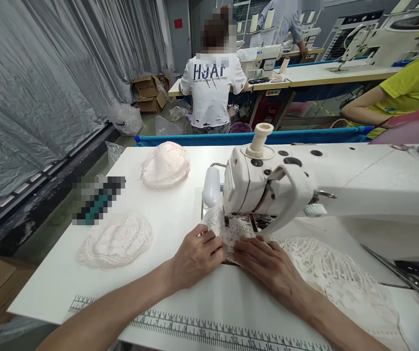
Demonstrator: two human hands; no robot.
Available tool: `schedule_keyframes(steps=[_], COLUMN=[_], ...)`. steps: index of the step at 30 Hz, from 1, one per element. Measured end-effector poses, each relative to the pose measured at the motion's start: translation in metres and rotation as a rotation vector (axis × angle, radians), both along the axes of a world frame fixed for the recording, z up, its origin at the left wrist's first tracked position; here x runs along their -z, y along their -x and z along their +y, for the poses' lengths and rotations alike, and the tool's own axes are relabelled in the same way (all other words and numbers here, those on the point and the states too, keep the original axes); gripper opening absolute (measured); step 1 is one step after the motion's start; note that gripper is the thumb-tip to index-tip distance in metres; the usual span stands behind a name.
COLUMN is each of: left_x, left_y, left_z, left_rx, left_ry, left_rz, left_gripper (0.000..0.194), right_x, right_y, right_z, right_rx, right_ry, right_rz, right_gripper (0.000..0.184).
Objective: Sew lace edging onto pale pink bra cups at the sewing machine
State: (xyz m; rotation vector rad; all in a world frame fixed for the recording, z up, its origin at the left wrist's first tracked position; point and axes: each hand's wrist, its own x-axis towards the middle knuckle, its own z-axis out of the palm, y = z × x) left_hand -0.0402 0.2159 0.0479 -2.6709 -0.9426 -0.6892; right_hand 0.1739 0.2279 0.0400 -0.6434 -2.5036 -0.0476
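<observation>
A white lace piece lies under the needle area of a white sewing machine. My left hand is closed on the lace's left edge, fingers curled and thumb side toward the needle. On the right of the same piece, my right hand rests with its fingers stretched flat over the fabric. Both hands are close in front of the presser foot, which the machine head and fabric partly hide. More white lace spreads on the table beside my right forearm.
A pale pink cup-shaped piece and a folded lace piece lie on the left of the white table. Scissors lie at the right. A printed ruler runs along the front edge. People sit at machines beyond.
</observation>
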Motion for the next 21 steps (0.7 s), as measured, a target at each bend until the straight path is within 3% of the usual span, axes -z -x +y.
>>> schedule_keyframes(steps=[5,12,21], left_x=[-0.002,0.01,0.004], left_y=[-0.001,-0.01,-0.012], left_z=[-0.003,-0.002,-0.007], left_rx=[-0.023,-0.163,-0.14], left_ry=[-0.023,-0.045,-0.048], left_rz=[-0.019,-0.08,-0.088], left_gripper=[0.018,0.022,0.016], right_x=[0.001,0.006,0.003], right_y=[-0.001,0.002,0.004], right_z=[0.001,0.002,0.002], right_rx=[-0.006,0.031,0.07], right_ry=[-0.002,0.009,-0.012], right_rz=[0.006,0.042,0.053], right_gripper=[0.028,0.025,0.017])
